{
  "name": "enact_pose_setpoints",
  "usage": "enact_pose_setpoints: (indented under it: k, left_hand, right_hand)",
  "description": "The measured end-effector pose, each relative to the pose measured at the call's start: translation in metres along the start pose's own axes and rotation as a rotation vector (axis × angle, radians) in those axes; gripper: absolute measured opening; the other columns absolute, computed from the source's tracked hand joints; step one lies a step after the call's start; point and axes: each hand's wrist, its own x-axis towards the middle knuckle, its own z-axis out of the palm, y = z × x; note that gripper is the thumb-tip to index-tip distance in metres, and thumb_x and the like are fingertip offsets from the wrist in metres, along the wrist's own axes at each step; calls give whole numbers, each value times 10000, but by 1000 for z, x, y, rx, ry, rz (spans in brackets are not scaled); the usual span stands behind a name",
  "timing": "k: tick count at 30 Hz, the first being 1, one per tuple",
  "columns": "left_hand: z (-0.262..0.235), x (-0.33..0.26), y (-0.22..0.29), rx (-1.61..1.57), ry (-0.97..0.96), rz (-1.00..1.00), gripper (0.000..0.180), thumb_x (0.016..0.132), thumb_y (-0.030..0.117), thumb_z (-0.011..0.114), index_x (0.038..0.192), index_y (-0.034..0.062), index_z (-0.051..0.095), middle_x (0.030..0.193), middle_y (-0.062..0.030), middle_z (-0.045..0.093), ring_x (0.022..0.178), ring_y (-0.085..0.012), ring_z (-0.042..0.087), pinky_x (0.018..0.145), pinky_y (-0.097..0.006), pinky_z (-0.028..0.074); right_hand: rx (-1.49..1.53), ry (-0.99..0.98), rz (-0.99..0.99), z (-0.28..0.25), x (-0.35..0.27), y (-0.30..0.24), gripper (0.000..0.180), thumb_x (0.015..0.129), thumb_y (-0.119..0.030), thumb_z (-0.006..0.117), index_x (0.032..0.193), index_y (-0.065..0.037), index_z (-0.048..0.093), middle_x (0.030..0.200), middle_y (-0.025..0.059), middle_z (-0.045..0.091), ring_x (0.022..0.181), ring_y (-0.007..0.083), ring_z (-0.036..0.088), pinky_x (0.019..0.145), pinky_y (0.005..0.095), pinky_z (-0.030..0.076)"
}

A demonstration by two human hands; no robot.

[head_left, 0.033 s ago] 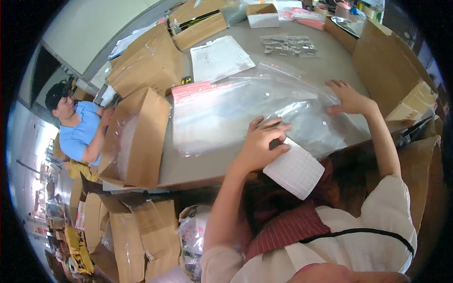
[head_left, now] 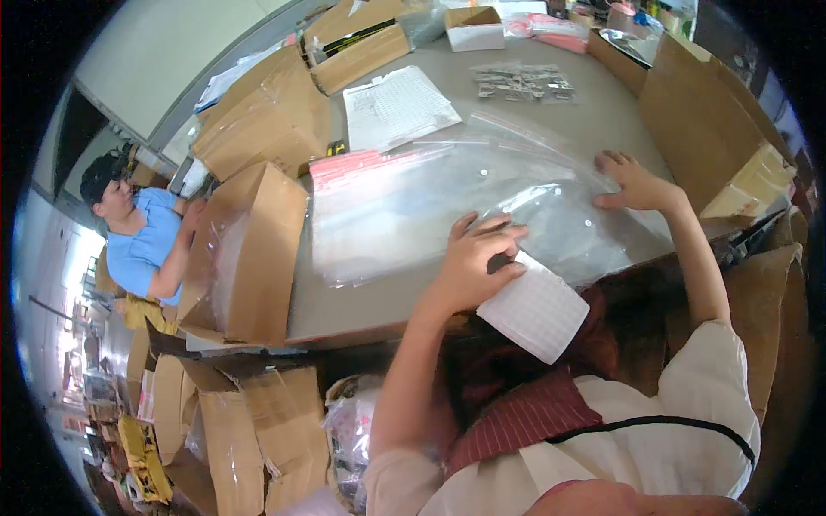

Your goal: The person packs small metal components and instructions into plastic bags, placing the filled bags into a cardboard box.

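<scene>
My left hand [head_left: 482,265] is closed on a white label sheet [head_left: 535,308] marked with a faint grid, which hangs over the table's front edge. Whether a small label is pinched between thumb and forefinger is too small to tell. Beneath that hand, clear plastic zip bags [head_left: 551,219] lie overlapping on the table, with small white round spots on them. My right hand [head_left: 634,182] rests at the bags' right side, fingers apart and holding nothing. To the left is a stack of clear bags [head_left: 379,215] with red-pink top strips.
An open cardboard box [head_left: 274,258] stands at the left, another box [head_left: 705,120] at the right. Printed papers [head_left: 397,107] and bagged small metal parts [head_left: 523,83] lie farther back. Beyond the left box, a person in a blue shirt [head_left: 146,236] is at work.
</scene>
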Motion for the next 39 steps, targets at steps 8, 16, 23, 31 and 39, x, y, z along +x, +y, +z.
enact_pose_setpoints:
  k: [8,16,23,31,39]
  left_hand:
    - [-3,2,3,76,41,-14,227,818,246,764,799,69,622,1404,-93,618,1444,-322,401,1198,-536,194]
    - [-2,-1,-8,49,181,-129,232,792,226,809,850,46,675,1510,-270,464,1477,-447,309,1193,-519,239]
    - [-2,-5,-11,47,246,-102,229,782,216,813,838,55,659,1479,-259,504,1460,-461,335,1175,-512,279]
    - [1,-1,-14,103,296,-95,212,760,163,816,822,47,650,1410,-214,589,1431,-421,405,1149,-491,336]
    - [4,5,1,117,310,-139,189,777,125,788,813,28,629,1328,-154,663,1342,-386,518,1135,-487,355]
  right_hand:
    - [231,113,-69,23,26,-2,1127,726,-588,785,1570,-42,277,1654,248,155,1545,404,94,1240,509,114]
    - [274,95,-109,7,98,-44,1153,618,-428,861,1563,-68,305,1640,222,218,1531,396,147,1237,474,155]
    - [447,205,-362,12,97,-45,583,729,-231,810,1221,-2,599,1186,171,599,1074,311,562,960,407,433]
    - [607,647,-254,-73,4,7,471,886,-107,747,1335,-41,621,899,-1,668,666,72,551,551,286,464]
    - [377,729,76,-261,-113,133,235,734,8,716,969,-4,721,781,73,687,678,158,638,603,321,518]
